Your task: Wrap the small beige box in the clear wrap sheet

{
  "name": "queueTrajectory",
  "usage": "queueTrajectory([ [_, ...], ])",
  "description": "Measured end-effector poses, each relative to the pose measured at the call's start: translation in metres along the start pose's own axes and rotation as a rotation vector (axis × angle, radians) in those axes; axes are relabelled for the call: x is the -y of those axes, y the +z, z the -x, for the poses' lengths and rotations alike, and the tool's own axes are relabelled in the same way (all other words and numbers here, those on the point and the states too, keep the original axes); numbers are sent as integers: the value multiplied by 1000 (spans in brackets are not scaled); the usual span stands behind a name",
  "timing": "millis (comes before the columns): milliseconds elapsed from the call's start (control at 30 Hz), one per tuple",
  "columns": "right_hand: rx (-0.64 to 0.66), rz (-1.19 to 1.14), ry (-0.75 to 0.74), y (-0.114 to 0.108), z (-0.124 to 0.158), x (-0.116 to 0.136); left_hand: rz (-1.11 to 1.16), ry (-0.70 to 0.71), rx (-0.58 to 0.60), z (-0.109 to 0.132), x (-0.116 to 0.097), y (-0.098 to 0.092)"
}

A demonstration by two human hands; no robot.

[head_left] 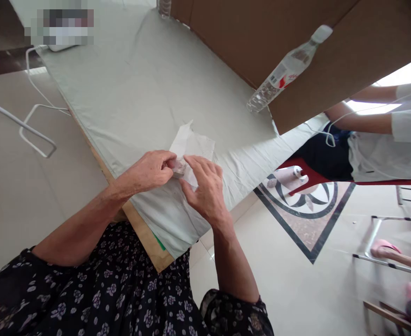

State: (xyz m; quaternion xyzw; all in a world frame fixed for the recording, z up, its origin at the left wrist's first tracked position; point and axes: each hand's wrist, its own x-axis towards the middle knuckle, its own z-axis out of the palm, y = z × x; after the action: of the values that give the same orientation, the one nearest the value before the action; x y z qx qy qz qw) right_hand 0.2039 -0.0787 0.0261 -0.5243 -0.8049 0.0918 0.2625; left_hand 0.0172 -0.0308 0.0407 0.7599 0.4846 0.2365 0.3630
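A small pale block-like box (179, 168) with faint pinkish marks sits between my two hands, over the corner of the cloth-covered table (128, 84). My left hand (148, 171) has its thumb and fingers closed at the box's left end. On the other side, my right hand (207, 189) is open, thumb and forefinger spread apart near the box's right end; whether they touch it I cannot tell. A creased sheet of white paper (201, 143) lies under and behind the box, partly hidden by my fingers.
A clear plastic bottle (279, 77) stands against a large brown cardboard panel (233, 37). At the far left is a white device (65, 41), partly blurred, with a cable. Another person's arm (366, 116) shows beyond the panel. Metal-framed stools (373, 238) stand at right.
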Motion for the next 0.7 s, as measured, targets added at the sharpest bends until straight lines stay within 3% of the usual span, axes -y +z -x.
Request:
queueTrajectory([
  [133,-218,-75,245,-13,32,-18,-218,90,-34,2,2,5],
  [233,-193,-177,509,-13,50,-33,-359,144,-88,2,7,13],
  [300,-145,-222,609,-6,53,-39,-376,208,-115,1,11,16],
  [433,-164,-218,647,14,39,-41,-371,285,-117,2,14,19],
  [567,-261,-259,653,27,20,-38,-430,273,-123,9,10,21],
  [700,-273,-315,601,31,11,-32,-512,237,-100,11,3,22],
])
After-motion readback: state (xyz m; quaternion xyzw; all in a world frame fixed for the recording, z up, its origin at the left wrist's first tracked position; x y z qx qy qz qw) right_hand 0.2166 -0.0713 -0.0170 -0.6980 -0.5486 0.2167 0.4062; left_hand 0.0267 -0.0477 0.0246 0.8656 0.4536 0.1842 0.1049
